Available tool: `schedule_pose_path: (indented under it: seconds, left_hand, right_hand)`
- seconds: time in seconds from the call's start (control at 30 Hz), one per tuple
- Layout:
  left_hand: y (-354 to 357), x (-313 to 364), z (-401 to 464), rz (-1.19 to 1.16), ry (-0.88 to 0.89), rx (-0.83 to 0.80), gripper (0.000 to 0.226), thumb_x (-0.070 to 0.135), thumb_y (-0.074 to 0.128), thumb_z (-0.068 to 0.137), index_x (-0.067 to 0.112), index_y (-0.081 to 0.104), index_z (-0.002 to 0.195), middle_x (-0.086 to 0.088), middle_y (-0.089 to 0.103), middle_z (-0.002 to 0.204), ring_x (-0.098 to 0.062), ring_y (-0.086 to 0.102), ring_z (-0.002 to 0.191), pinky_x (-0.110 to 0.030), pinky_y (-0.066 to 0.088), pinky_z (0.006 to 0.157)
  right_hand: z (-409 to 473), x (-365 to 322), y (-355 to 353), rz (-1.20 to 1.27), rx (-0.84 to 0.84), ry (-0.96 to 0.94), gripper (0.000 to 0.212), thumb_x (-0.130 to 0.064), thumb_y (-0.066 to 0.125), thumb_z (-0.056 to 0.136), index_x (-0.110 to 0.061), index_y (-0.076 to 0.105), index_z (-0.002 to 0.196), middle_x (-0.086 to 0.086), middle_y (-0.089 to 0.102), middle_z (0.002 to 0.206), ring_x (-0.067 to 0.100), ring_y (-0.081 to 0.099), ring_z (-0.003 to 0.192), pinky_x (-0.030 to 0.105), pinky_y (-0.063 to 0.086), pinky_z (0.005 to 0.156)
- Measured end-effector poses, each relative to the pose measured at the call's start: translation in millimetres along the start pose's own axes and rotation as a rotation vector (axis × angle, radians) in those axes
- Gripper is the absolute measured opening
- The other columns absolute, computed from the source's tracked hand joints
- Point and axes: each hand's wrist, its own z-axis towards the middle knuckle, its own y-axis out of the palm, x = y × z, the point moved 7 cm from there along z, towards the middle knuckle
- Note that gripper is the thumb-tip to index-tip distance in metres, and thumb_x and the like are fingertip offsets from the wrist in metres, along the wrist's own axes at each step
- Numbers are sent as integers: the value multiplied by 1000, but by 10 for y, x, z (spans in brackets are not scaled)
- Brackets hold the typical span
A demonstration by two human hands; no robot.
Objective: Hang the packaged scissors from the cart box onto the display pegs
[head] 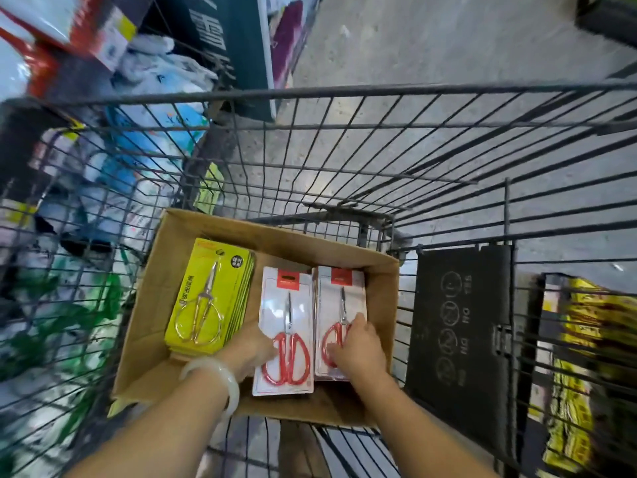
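An open cardboard box point(151, 305) sits in a wire shopping cart point(344, 94). Inside it lie a stack of yellow scissors packs point(210, 294) on the left and two stacks of white packs with red-handled scissors, the middle stack point(287, 326) and the right stack point(341, 298). My left hand point(250, 346), with a pale bangle on its wrist, grips the left edge of the middle red-scissors pack. My right hand point(358, 343) rests on the right red-scissors pack, fingers curled over its handles. No display pegs are in view.
The cart's black folding child-seat flap point(458, 322) stands right of the box. Yellow packaged goods point(579, 367) hang beyond the cart's right side. Blurred shelves of packaged goods point(69, 167) fill the left. Grey concrete floor point(431, 39) lies ahead.
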Motion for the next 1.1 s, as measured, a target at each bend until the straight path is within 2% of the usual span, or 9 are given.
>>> schedule_pose_path:
  seconds: [0.13,0.23,0.33,0.47,0.6,0.7,0.77,0.93,1.1]
  left_hand:
    - [-162,-155,-27,9,-34,46,38,-5,52,90,4,50,127,-14,59,127,-28,57,112,-33,48,86]
    - [-177,-215,-38,-44,-58,51,42,-5,54,89,5,49,129,-14,58,128,-30,56,116,-35,49,90]
    - [-170,-211,-59,-82,-40,43,45,-3,56,88,8,47,131,-11,57,129,-30,55,118,-38,48,96]
    - [-224,-164,-188,-128,16,50,52,0,58,86,10,42,135,-12,56,130,-31,54,116,-43,47,98]
    - [-440,-58,-487,-189,129,142,48,-4,61,85,5,48,131,-14,59,126,-30,57,114,-33,46,92]
    - [-658,-26,-800,-296,238,207,44,-5,61,85,6,52,126,-12,61,123,-22,58,103,-23,46,80]
    - [-836,-55,-1049,-433,300,244,40,-5,62,84,9,54,121,-6,61,118,-17,57,97,-19,50,74]
    - [-1393,-480,-1712,-673,425,344,42,13,73,78,9,57,116,-12,67,113,-29,66,100,-49,52,91]
    - [-1770,-1481,-2552,-819,512,561,29,9,69,83,7,60,110,-11,69,107,-28,67,96,-46,53,90]
  right_hand:
    - [68,-93,7,-217,19,55,95,-39,74,75,-18,13,145,12,41,137,29,46,122,38,46,98]
    - [122,-60,-13,-245,-2,132,107,-48,79,65,-10,17,144,13,42,136,27,48,121,37,45,100]
    - [92,-23,-15,-204,-1,137,86,-51,79,62,-14,37,127,9,46,126,24,51,113,35,47,94]
    - [-19,31,-83,67,13,108,47,-36,67,80,-17,42,115,8,55,118,27,57,106,43,51,92]
    - [-239,28,-297,310,-86,39,38,-25,64,85,-16,45,117,9,58,118,28,58,108,44,50,94]
    - [-503,-194,-463,548,-185,-73,24,-11,67,84,-21,52,101,10,63,118,28,62,105,46,52,92]
    - [-716,-470,-582,643,-230,-202,23,-7,64,85,-20,57,102,8,65,114,23,65,96,44,54,89]
    - [-1479,-1307,-729,712,-312,-527,34,-3,63,85,-9,58,119,11,69,109,26,68,97,46,54,89]
    - [-2586,-1874,-392,564,-429,-810,31,1,60,86,-15,61,113,1,71,98,18,69,86,40,56,83]
